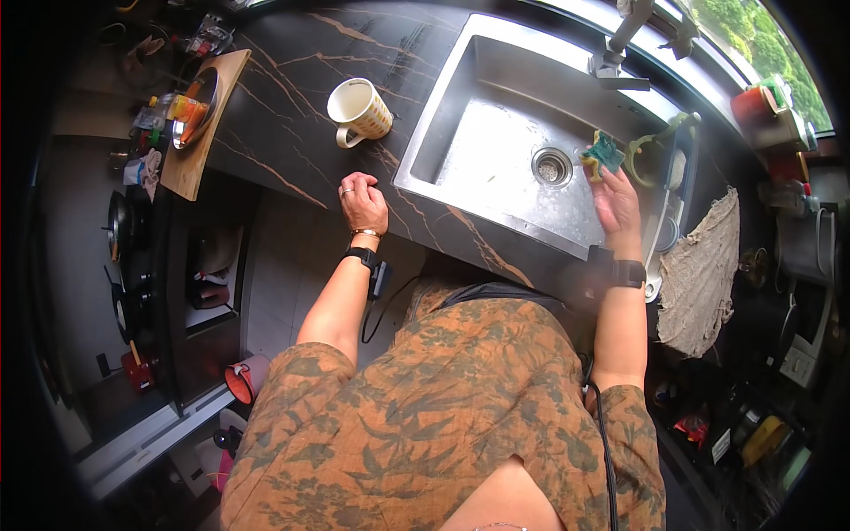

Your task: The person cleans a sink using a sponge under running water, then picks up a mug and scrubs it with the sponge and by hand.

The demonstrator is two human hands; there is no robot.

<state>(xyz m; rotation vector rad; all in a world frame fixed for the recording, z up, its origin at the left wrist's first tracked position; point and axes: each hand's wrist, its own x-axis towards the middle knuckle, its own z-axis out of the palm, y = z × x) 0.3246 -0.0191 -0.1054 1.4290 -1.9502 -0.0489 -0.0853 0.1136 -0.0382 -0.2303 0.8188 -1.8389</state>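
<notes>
My right hand (615, 208) is over the right side of the steel sink (434, 142), with its fingers closed around a worn green-and-yellow sponge (604, 154). The sponge is to the right of the drain (552, 166). At the front edge of the dark counter, my left hand (364, 205) rests with its fingers curled in and nothing showing in them. Just beyond it a cream mug (361, 108) with coloured spots stands upright, its handle towards me. Hand and mug are apart.
A faucet (611, 62) rises behind the sink. On the right are a caddy (677, 168) with a green-rimmed strainer and a draped grey cloth (704, 274). A wooden board (217, 115) carrying a dark pan lies at the counter's left end.
</notes>
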